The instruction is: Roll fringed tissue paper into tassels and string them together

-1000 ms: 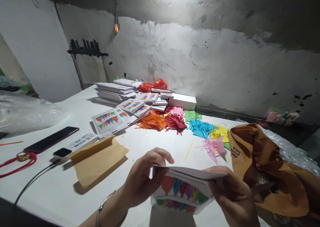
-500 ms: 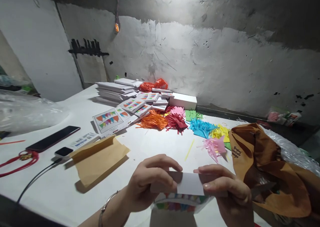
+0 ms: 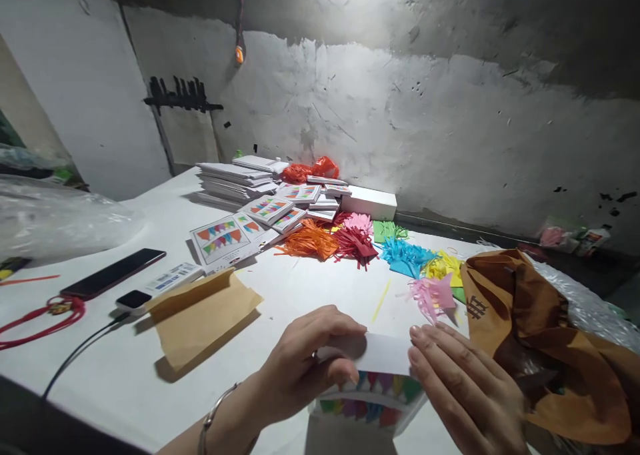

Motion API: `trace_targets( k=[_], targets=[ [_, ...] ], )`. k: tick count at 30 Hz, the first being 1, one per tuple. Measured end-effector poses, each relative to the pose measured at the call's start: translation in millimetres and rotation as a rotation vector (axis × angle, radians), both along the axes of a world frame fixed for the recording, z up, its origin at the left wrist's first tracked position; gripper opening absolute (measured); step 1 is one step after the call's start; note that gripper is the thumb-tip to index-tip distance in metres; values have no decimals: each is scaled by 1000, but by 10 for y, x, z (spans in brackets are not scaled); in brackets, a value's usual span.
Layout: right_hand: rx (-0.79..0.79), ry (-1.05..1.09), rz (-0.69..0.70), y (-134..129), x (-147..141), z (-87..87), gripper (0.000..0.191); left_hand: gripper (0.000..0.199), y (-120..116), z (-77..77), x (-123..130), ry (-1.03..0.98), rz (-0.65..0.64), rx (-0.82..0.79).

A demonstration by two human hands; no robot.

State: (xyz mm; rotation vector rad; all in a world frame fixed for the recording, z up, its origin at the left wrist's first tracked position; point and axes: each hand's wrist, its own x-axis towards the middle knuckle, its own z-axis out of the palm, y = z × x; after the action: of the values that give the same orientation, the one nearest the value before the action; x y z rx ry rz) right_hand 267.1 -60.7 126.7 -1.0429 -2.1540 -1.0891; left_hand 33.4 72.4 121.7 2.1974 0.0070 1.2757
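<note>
The printed packet (image 3: pixel 367 401) lay between your left hand (image 3: pixel 313 361) and your right hand (image 3: pixel 467 381), to the right of the tan envelope (image 3: pixel 205 318) and nearer you, its long axis running from hand to hand, neither being nearer. Your left grip pinched one end; your right fingers lay straight against the other, thumb hidden, so that grip could not be told. A white flap (image 3: pixel 386 352) topped its rows of coloured pennants (image 3: pixel 345 409).
</note>
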Motion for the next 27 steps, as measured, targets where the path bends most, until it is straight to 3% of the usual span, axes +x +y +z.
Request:
trace_targets(
  k=[6,11,15,18,22,27],
  targets=[
    [72,-69,-80,25,-124,121,31,31,-39,56,9,5,21,14],
    [10,-5,-140,33,-400,101,34,34,-117,90,29,-9,39,43],
    [78,-71,-55,105,-465,43,32,35,-153,96,36,-23,26,53],
    [104,-132,-20,155,-417,91,32,32,-155,89,24,-24,21,48],
    [1,-169,-12,151,-351,277,33,28,-138,77,4,-34,19,26],
    [-230,133,63,99,-247,373,33,23,-126,64,13,-23,-15,29]
  ],
)
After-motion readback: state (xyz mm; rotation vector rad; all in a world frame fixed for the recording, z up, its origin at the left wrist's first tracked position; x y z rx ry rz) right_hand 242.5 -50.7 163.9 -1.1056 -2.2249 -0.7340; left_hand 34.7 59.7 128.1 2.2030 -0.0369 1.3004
